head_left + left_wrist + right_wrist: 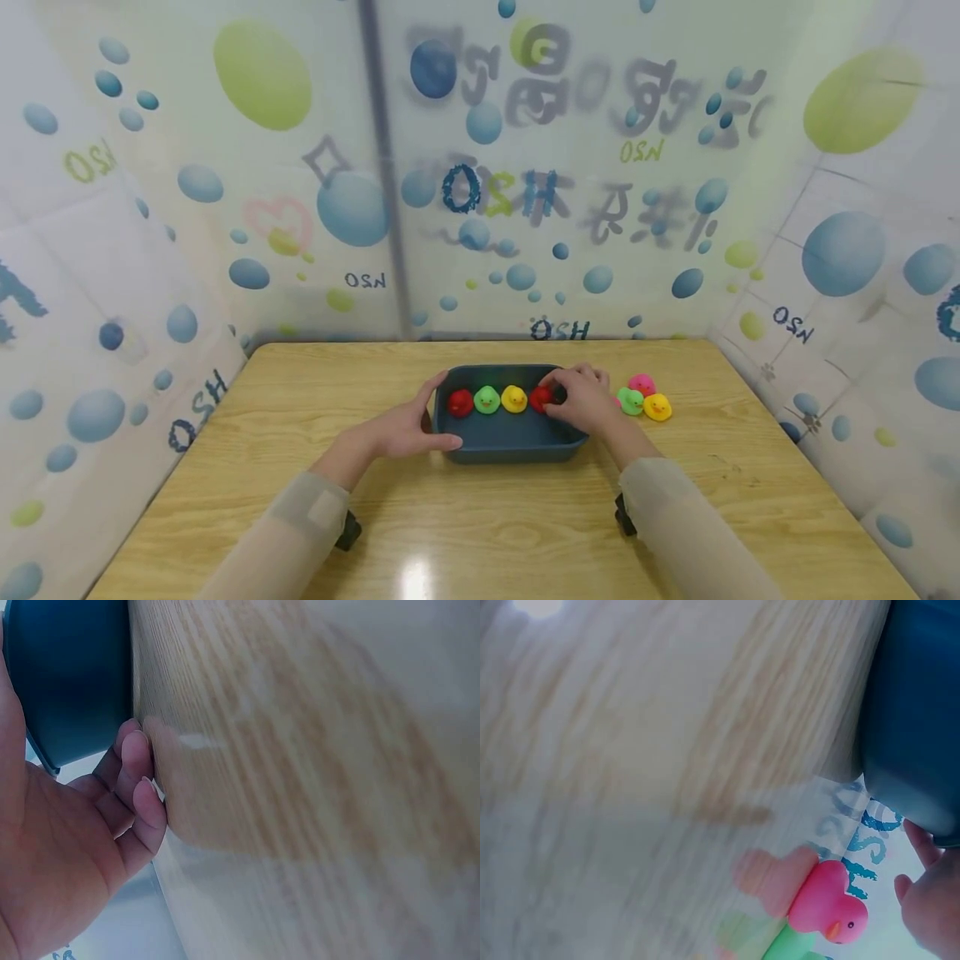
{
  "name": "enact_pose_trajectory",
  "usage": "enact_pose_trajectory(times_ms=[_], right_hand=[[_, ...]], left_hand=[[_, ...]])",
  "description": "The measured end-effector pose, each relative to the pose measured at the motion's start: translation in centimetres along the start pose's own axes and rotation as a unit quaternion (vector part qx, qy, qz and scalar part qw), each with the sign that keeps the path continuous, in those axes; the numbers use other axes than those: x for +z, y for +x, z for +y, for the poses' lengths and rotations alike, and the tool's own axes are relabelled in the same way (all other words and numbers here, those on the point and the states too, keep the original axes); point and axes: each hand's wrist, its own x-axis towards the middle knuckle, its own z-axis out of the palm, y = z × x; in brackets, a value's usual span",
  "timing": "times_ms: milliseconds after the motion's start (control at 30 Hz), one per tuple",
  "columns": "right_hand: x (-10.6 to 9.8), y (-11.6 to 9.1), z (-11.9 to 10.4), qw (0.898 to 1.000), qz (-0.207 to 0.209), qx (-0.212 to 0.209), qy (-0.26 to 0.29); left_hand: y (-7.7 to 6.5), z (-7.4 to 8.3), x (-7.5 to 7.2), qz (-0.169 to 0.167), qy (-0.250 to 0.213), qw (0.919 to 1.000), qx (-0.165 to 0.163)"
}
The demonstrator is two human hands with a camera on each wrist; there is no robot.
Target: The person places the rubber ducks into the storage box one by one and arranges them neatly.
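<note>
A dark blue tray (510,454) sits on the table with a row of small rubber ducks along its inside. From the left they are a red duck (461,403), a green duck (487,400), a yellow duck (514,399) and another red duck (539,398). My left hand (397,429) holds the tray's left end, thumb at the front rim and index finger towards the back corner; its other fingers curl beside the wall in the left wrist view. Reaching over the right end, my right hand (588,404) pinches the rightmost red duck, partly covering it.
Right of the tray, loose ducks cluster on the wooden table (750,483): a pink duck (642,384), a green duck (631,402) and a yellow duck (657,407). A bit of pink shows beside my right hand. Patterned curtains (480,275) enclose the table's back and sides.
</note>
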Motion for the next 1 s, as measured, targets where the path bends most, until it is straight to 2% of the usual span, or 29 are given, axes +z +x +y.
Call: enact_pose_trajectory(times_ms=[1000], right_hand=[[0.26, 0.14, -0.10, 1.000, -0.010, -0.007, 0.015]], left_hand=[[0.22, -0.24, 0.16, -0.001, 0.001, 1.0000, -0.005]])
